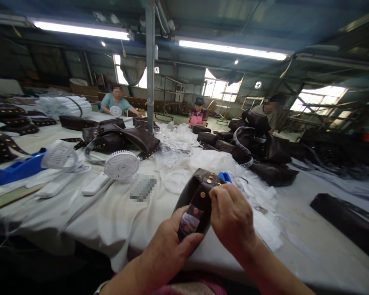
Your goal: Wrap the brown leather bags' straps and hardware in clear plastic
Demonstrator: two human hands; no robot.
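A dark brown leather bag (pixel 189 188) with brass-coloured studs along its strap is held up in front of me, above the cloth-covered table. My left hand (pixel 169 237) grips its near end, thumb and fingers wrapped around it beside a shiny clear patch (pixel 191 218) on the strap. At the bag's right side my right hand (pixel 232 213) is closed, its fingertips pinched at the studded strap. Whatever small thing those fingertips may hold is hidden. Just behind that hand, a blue object (pixel 224 177) shows in part.
White handheld fans (pixel 122 164) and a blue tape dispenser (pixel 18 167) lie on the left. Dark bags (pixel 119 137) are piled beyond, with more bags (pixel 264 143) at right. Clear plastic wrapping (pixel 178 139) covers the middle. A metal post (pixel 150 65) rises behind. Several co-workers are across the table.
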